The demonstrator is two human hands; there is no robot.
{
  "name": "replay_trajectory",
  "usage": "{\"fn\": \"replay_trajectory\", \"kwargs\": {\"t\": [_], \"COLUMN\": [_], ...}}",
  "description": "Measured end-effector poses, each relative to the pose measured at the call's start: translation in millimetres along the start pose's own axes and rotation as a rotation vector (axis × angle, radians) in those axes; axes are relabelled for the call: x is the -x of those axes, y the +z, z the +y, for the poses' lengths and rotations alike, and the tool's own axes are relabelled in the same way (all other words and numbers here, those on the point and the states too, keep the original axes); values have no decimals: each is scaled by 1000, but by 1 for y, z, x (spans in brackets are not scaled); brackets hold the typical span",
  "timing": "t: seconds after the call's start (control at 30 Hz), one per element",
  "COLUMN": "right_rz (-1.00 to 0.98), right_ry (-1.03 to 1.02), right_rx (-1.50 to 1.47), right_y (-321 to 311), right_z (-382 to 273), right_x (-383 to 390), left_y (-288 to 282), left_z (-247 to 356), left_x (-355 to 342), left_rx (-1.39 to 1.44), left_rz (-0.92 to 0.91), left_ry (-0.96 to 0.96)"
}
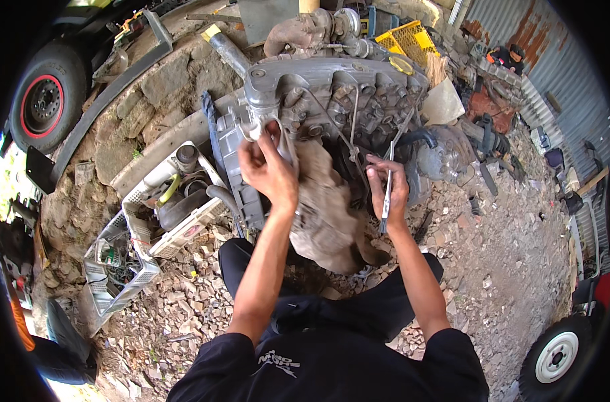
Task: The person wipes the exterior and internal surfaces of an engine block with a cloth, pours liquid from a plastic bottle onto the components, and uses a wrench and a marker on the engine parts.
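A large grey engine [378, 75] lies in front of me, with thin metal pipes along its near side. My left hand [270, 167] is closed at the engine's left end, its fingers bent around the top of a dirty beige rag [325, 214]. The rag hangs down in front of the engine, blurred at its middle. A small whitish piece [254, 129] shows at the left fingertips; I cannot tell whether it is part of the rag. My right hand [397, 194] grips a slim silvery metal tool [386, 201], held nearly upright near the pipes. Its exact kind is unclear.
White plastic crates [184, 231] with hoses and parts stand at the left, beside a stone wall [164, 87]. A yellow crate [409, 41] sits behind the engine. Wheels show at far left [42, 106] and lower right [557, 357]. Loose gravel [492, 268] covers the ground. Another person's leg [67, 342] appears lower left.
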State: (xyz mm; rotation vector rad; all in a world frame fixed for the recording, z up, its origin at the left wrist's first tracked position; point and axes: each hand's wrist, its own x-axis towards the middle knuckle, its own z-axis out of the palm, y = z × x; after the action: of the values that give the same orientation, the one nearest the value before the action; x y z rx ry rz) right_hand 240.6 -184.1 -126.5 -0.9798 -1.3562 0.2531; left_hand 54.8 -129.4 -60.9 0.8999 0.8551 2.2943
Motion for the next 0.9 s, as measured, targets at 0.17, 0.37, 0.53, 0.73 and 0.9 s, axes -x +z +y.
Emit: {"fn": "replay_trajectory", "kwargs": {"t": [0.17, 0.37, 0.53, 0.73, 0.9], "right_rz": [74, 78, 63, 65, 112], "right_ry": [20, 54, 34, 9, 58], "right_rx": [1, -57, -32, -68, 34], "right_y": [13, 27, 32, 45, 48], "right_z": [32, 48, 59, 58, 69], "right_x": [-13, -15, -12, -15, -11], "left_y": [6, 23, 12, 13, 19], "left_z": [-21, -44, -57, -64, -61], "left_x": [1, 9, 9, 10, 8], "left_rx": [-654, -1516, -1645, -1595, -1499], "left_rz": [-588, -984, -1081, -1094, -1203], "left_ry": [303, 412, 996, 914, 889]}}
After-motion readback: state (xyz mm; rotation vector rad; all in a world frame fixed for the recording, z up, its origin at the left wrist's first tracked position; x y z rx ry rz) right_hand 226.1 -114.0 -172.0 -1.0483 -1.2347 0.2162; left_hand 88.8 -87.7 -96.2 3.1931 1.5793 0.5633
